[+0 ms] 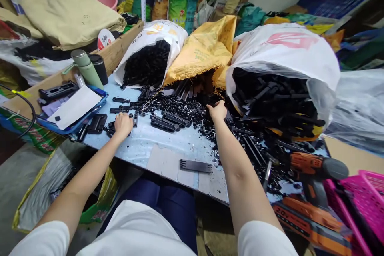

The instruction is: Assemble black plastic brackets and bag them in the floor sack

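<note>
1. Resting over black plastic parts (pixel 110 129) toward the worktop's left edge, my left hand (pixel 123 125) has its fingers bent downward; whether they are closed on a piece, I cannot tell.
2. My right hand (pixel 217 111) is well apart from it, at the back right of a heap of small black fittings (pixel 180 109) and in front of the yellow woven sack (pixel 202 48). Its thumb points left; the other fingertips are hard to make out, so I cannot tell if they pinch anything.
3. The heap spreads over the middle of the light-blue worktop (pixel 138 144), with pale metal pins scattered through it. Slim black bars (pixel 164 123) lie along its front, between my hands.
4. By the near edge, a flat black strip with notched ends (pixel 196 166) lies on grey cardboard (pixel 163 159).
5. Along the far edge, a white sack (pixel 177 30) and a larger white sack (pixel 288 48) flank the yellow one, both mouths full of black parts.
6. At the left edge sits a blue tray (pixel 67 130), a green flask (pixel 87 68) behind it; toward the near right corner is an orange-and-black cordless drill (pixel 306 163).
</note>
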Demonstrator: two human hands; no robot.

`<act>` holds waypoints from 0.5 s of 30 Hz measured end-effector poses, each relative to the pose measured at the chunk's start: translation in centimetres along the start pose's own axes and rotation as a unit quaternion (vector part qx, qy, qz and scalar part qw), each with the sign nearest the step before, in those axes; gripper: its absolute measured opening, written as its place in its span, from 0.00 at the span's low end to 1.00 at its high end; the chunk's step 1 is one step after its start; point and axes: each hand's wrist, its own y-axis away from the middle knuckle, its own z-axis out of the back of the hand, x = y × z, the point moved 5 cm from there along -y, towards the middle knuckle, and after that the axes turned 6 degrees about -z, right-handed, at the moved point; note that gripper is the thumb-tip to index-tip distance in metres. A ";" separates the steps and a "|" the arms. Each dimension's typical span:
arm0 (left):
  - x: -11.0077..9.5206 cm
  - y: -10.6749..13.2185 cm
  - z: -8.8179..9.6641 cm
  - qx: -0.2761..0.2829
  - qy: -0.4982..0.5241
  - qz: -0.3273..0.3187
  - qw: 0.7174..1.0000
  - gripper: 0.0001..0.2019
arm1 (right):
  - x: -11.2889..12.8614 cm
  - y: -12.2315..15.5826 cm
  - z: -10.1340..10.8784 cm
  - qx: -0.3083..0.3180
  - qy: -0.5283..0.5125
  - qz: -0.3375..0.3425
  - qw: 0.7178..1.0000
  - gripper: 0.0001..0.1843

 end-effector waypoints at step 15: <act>-10.9 10.5 -0.4 0.094 0.416 -0.141 0.893 0.12 | 0.2 27.3 1.8 0.262 -0.272 0.137 0.916 0.27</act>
